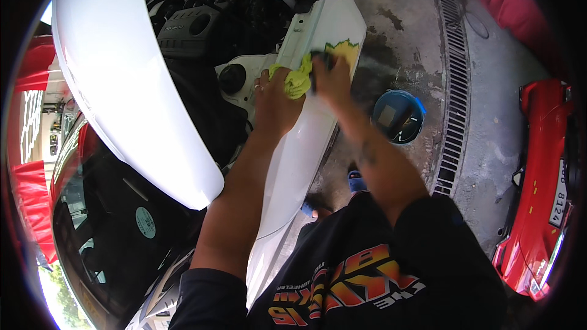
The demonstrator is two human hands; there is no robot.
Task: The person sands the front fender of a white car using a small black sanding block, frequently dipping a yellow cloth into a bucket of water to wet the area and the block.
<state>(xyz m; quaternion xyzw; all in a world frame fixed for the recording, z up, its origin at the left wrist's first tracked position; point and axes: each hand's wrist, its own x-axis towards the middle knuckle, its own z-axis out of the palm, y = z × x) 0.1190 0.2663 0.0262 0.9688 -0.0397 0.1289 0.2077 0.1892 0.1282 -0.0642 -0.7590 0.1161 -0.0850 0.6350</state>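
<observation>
My left hand (276, 99) is closed on a crumpled yellow-green cloth (298, 84), at the top edge of the white car's fender (292, 146). Just to its right, my right hand (334, 82) grips a dark block (317, 68), partly hidden by the fingers and smeared by motion, against the fender panel. Beyond the right hand, a yellow patch (347, 53) with a jagged green border shows on the white paint.
The raised white hood (122, 73) stands at left over the engine bay (202, 24). A dark bucket (398, 117) with liquid rests on the wet floor at right, beside a drain grate (454, 85). A red car bumper (538, 189) lies farther right.
</observation>
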